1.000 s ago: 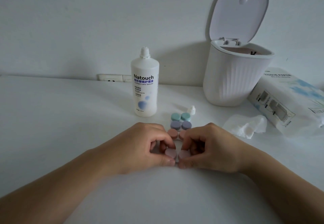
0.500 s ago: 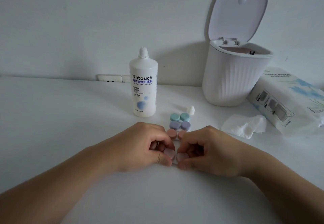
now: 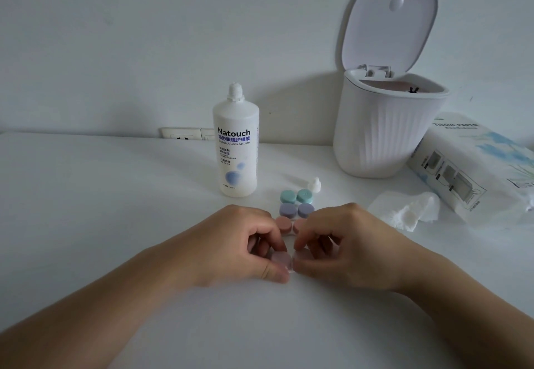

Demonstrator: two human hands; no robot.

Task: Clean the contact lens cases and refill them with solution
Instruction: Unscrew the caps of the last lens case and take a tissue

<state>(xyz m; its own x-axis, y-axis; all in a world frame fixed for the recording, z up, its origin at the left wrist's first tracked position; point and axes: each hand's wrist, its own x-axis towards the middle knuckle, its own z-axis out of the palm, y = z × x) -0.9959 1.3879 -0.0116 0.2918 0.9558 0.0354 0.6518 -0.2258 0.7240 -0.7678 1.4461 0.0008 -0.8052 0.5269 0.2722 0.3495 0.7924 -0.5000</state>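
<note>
A pale pink contact lens case (image 3: 281, 259) lies on the white table between my hands. My left hand (image 3: 234, 248) pinches its left cap with thumb and fingers. My right hand (image 3: 346, 245) pinches its right cap, which is mostly hidden under the fingers. Behind it stand three more cases in a row going back: a salmon case (image 3: 284, 224), a purple case (image 3: 296, 210) and a teal case (image 3: 296, 196). The white solution bottle (image 3: 235, 149) stands upright behind them with its cap off. The small bottle cap (image 3: 314, 186) sits by the teal case.
A white ribbed bin (image 3: 384, 134) with its lid raised stands at the back right. A tissue pack (image 3: 474, 166) lies at the far right, with a crumpled tissue (image 3: 404, 214) in front of it. A wall socket (image 3: 185, 134) sits behind the table.
My hands stay on the pale pink case. Fingers have shifted slightly around its two caps, and the case has moved a little.
</note>
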